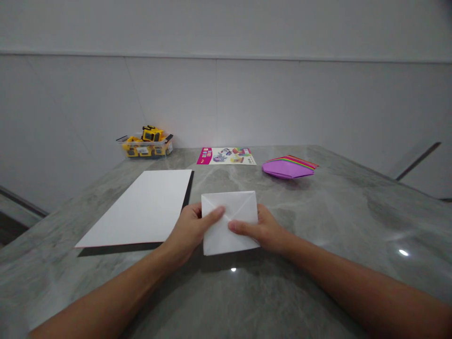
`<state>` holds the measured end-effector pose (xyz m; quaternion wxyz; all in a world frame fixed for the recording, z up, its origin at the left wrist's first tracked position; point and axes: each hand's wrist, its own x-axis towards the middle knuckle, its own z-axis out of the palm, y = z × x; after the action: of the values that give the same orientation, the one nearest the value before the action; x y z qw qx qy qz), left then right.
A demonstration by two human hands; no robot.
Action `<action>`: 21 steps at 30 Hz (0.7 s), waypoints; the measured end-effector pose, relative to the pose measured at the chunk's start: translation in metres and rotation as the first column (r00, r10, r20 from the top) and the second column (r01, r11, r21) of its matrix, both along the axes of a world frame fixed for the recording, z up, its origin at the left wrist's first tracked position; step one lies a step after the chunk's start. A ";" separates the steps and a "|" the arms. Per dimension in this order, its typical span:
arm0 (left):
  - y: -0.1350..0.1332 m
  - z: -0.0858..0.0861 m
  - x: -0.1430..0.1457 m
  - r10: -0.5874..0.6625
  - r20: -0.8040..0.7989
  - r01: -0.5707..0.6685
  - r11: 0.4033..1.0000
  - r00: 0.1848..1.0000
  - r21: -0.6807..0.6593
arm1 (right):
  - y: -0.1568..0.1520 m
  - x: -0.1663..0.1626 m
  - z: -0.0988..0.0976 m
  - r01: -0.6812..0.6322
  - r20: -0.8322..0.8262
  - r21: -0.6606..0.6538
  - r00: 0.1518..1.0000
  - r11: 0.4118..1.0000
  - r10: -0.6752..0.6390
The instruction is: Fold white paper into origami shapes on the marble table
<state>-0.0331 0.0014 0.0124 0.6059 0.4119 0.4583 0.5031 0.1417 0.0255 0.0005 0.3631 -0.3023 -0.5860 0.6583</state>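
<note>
A folded square of white paper (231,239), with creases meeting near its middle, is held a little above the table between both hands. My left hand (192,228) grips its left side, thumb lying across the front face and fingers behind. From the right, my right hand (266,228) holds the other side the same way, its thumb pointing left just below the left thumb. Most fingers of both hands are hidden behind the paper.
Left on the grey marble-look table (318,282) lies a stack of large white sheets (141,207). Farther back are a clear bin of yellow toy vehicles (148,143), a colourful printed sheet (226,156) and a fan of coloured paper (287,168), purple on top. A wall (247,103) stands behind.
</note>
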 end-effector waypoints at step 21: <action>0.002 0.000 0.006 0.038 0.149 -0.042 0.999 0.988 0.022 | 0.011 -0.002 0.006 0.106 0.291 0.191 0.943 0.976 -0.160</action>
<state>-0.0269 0.0036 0.0122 0.6230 0.3713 0.4138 0.5502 0.1393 0.0361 0.0061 0.3370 -0.4064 -0.6679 0.5245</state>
